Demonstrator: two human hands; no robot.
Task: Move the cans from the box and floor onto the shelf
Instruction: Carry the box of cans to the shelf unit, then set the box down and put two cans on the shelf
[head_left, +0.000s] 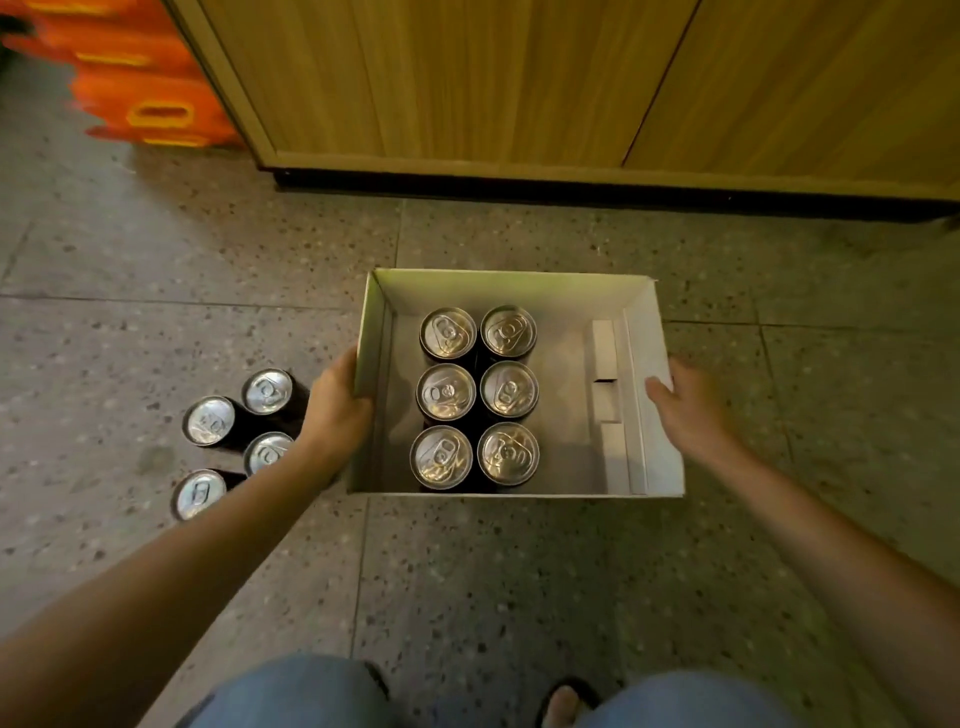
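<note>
A white cardboard box (519, 286) sits on the floor in front of me, open at the top. Inside it stand several dark cans (478, 395) with silver tops, packed in two columns. To its left, several more cans (210, 421) stand upright on the floor. My left hand (335, 405) grips the box's left wall, thumb inside. My right hand (688, 405) rests against the box's right wall, thumb over the rim and fingers outside. No shelf is visible.
A wooden cabinet (519, 93) with a dark base rises just beyond the box. Orange plastic crates (140, 83) are stacked at the far left. Speckled floor tiles (467, 571) surround the box. My knees and one sandalled foot show at the bottom.
</note>
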